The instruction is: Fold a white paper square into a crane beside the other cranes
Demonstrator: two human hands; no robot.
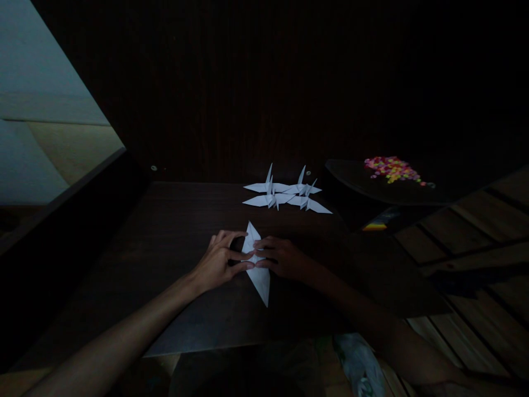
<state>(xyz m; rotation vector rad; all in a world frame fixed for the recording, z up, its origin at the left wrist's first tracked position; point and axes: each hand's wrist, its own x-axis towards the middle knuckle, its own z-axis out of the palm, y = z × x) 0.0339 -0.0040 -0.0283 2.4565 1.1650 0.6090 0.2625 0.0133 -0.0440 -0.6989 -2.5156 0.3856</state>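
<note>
Where the two hands met, the folded paper (260,282) lay flat between them, its long axis running away from the person, far tip leaning left toward the cranes (285,197) and near tip angled slightly right. Neither hand was nearer: the left hand (219,262) touched its left side with thumb and fingers spread, and the right hand (283,257) rested its fingers across the middle from the right. Whether either grip pinched the paper or only pressed it, I could not tell. Below was a dark worktop (173,220); four white cranes stood at its back, wings overlapping, before a dark panel (215,110). To the right, a rounded shelf (345,173) bore a bright pile (390,168) above slatted flooring (467,339), all dimly lit.
</note>
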